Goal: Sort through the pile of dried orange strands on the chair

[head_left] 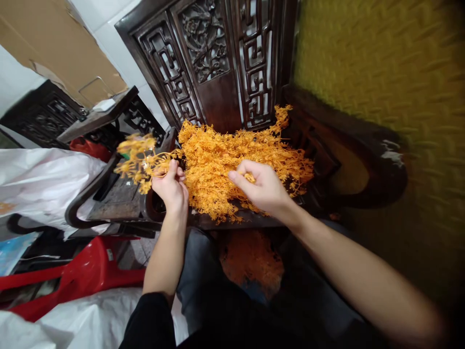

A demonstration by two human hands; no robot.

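A heap of thin, branching orange sprigs (214,155), plastic-looking, covers the seat of a dark carved wooden chair (225,104). My left hand (172,186) is closed around the stems of a small bunch of orange sprigs (140,160), whose tips fan out to the left, away from the heap. Over the front of the heap, my right hand (263,186) is curled shut. A bit of orange sprig (249,177) shows between its thumb and fingers; the rest of what it holds is hidden by the palm.
Left of the chair stands a small dark wooden table (116,206). White sacks (39,179) and a red plastic stool (89,266) lie nearby. More orange material (250,261) is low between the knees. A yellow textured surface (381,63) rises at right.
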